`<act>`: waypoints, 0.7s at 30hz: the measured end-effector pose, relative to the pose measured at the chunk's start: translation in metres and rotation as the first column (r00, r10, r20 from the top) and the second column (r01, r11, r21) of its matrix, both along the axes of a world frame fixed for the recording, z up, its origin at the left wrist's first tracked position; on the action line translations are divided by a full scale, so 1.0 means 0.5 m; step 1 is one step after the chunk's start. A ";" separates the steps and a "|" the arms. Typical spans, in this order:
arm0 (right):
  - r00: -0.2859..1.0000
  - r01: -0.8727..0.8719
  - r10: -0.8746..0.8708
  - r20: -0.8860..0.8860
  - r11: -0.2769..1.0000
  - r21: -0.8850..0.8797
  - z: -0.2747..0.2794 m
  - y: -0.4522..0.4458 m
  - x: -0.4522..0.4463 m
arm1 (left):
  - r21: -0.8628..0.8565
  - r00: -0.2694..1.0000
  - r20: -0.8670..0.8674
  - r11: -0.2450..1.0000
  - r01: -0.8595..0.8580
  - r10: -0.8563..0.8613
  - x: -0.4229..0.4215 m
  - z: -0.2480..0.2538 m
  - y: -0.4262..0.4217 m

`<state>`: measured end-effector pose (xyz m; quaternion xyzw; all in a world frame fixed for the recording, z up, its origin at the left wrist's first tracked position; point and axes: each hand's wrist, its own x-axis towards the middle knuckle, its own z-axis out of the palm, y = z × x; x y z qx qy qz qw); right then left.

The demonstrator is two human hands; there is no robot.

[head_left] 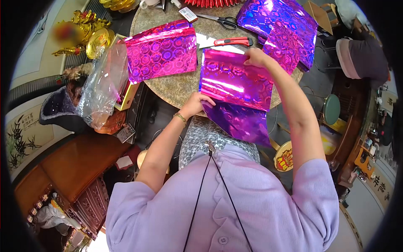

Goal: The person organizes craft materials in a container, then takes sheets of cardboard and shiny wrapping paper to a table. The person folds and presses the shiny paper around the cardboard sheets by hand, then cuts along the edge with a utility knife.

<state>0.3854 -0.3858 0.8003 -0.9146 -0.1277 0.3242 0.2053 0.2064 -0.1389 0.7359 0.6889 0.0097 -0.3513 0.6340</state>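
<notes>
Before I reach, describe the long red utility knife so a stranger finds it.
On the round, gold-patterned table, find the shiny pink foil sheet the right hand touches. Just beyond lies the knife; its red body separates it from the black-handled metal scissors farther off.

Both arms forward, right hand reaching farther

I have both arms out in front on my feed, bare below the short sleeves (pixel 315 193). My left forearm (pixel 161 143) slants inward to the near edge of the surface (pixel 170 90), where the left hand (pixel 201 101) lies back upward, fingers pointing across to the right; a bracelet (pixel 180 118) circles that wrist. My right forearm (pixel 287 88) angles inward from a slightly bent elbow, carrying the right hand (pixel 255 58) deeper over the surface, well in from the near edge. Its fingers curl downward; the fingertips are too small to read clearly.
</notes>
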 end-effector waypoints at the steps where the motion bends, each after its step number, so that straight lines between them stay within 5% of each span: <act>1: 1.000 -0.004 0.006 0.027 0.999 -0.045 -0.019 0.000 -0.010 | 0.032 0.999 -0.038 0.999 0.029 -0.028 -0.001 0.000 0.001; 2: 0.998 -0.008 0.013 0.055 0.996 -0.089 -0.042 0.003 -0.016 | 0.031 0.999 -0.042 0.999 0.026 -0.024 -0.005 -0.002 0.004; 4: 0.993 -0.011 0.031 0.110 0.984 -0.176 -0.086 0.000 -0.021 | 0.143 0.968 0.242 0.989 0.036 -0.070 -0.021 -0.004 0.007; 8: 0.985 0.012 0.034 0.167 0.964 -0.266 -0.139 -0.010 -0.019 | 0.286 0.722 0.673 0.957 -0.051 -0.162 -0.058 -0.020 0.024; 11: 0.982 0.063 -0.010 0.189 0.960 -0.274 -0.143 -0.009 -0.018 | 0.211 0.876 0.478 0.960 -0.185 0.064 -0.080 0.004 0.078; 14: 0.986 0.033 0.010 0.166 0.966 -0.255 -0.151 -0.017 -0.010 | 0.382 0.925 0.259 0.850 -0.362 0.278 -0.048 0.046 0.078; 16: 0.988 -0.004 0.040 0.150 0.972 -0.235 -0.155 -0.016 -0.004 | 0.390 0.783 0.614 0.824 -0.412 0.100 -0.002 0.064 0.013; 19: 0.987 -0.007 0.048 0.153 0.966 -0.257 -0.155 -0.012 -0.003 | 0.440 0.725 0.682 0.846 -0.302 -0.096 0.026 0.008 -0.065; 21: 0.986 -0.004 0.051 0.159 0.960 -0.281 -0.153 -0.010 0.000 | 0.648 0.604 0.708 0.676 -0.351 -0.366 0.035 -0.033 -0.091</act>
